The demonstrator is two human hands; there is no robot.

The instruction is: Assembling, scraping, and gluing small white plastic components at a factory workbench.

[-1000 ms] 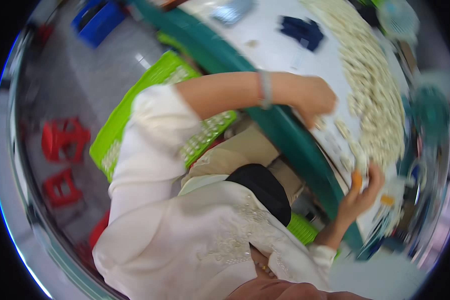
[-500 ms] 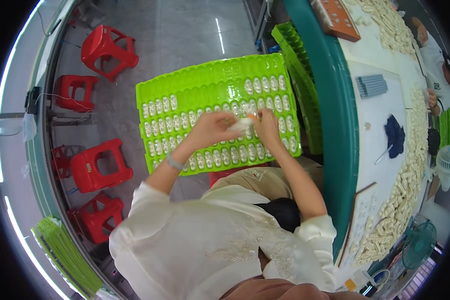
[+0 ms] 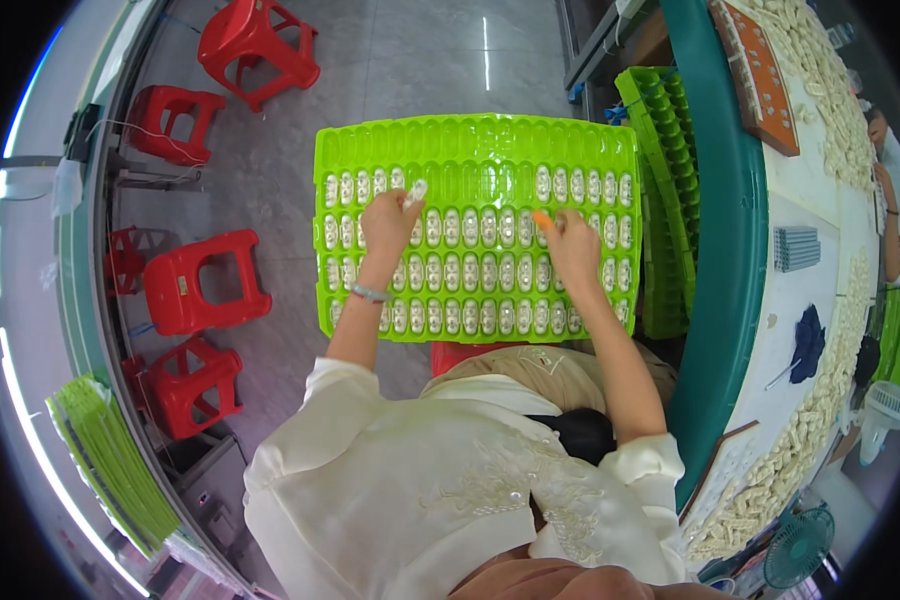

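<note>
A bright green tray with rows of oval pockets lies in front of me, most lower pockets filled with small white parts. My left hand reaches over its left half and pinches a small white part at the fingertips. My right hand rests over the right half of the tray with fingers curled; an orange cap shows on one fingertip. I cannot tell whether it holds a part.
More green trays stand stacked at the right against a green-edged white table covered with heaps of white parts. Red plastic stools stand on the grey floor at left. Another person's arm shows at far right.
I turned from the table to the tray, then my hands, together at the tray's centre half a second ago, spread apart, left hand carrying a white part leftward.
</note>
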